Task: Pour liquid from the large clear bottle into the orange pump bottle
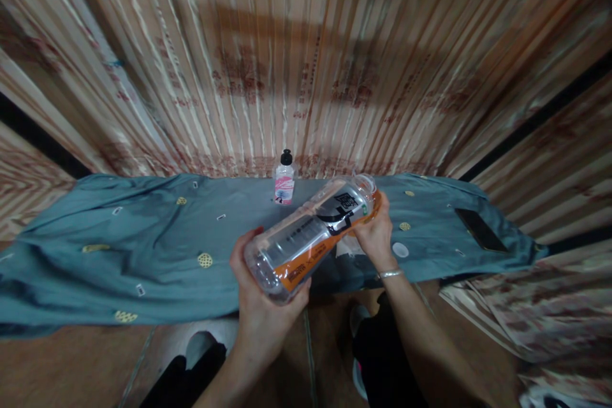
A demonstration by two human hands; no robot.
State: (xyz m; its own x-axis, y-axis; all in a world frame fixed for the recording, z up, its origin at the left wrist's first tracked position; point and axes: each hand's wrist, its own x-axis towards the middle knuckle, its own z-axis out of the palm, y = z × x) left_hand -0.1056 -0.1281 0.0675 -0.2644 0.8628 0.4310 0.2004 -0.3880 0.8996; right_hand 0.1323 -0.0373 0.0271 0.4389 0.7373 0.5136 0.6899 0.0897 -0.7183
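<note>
A large clear plastic bottle (310,229) with an orange and silver label is tilted above the cloth, its mouth toward the upper right. My left hand (268,293) is wrapped round its base end. Near the neck, my right hand (375,229) grips the same bottle, with a silver bracelet on that wrist. Behind the bottle, a small clear bottle (284,183) with a black cap and pink label stands upright. A round whitish disc (400,250) lies on the cloth just right of my right hand. Something pale lies partly hidden under the large bottle.
A blue-green patterned cloth (167,223) covers the long table. A dark flat phone-like object (480,229) lies at its right end. Striped curtains (296,64) hang behind and at the sides, with dark poles at left and right. My legs and feet are below the front edge.
</note>
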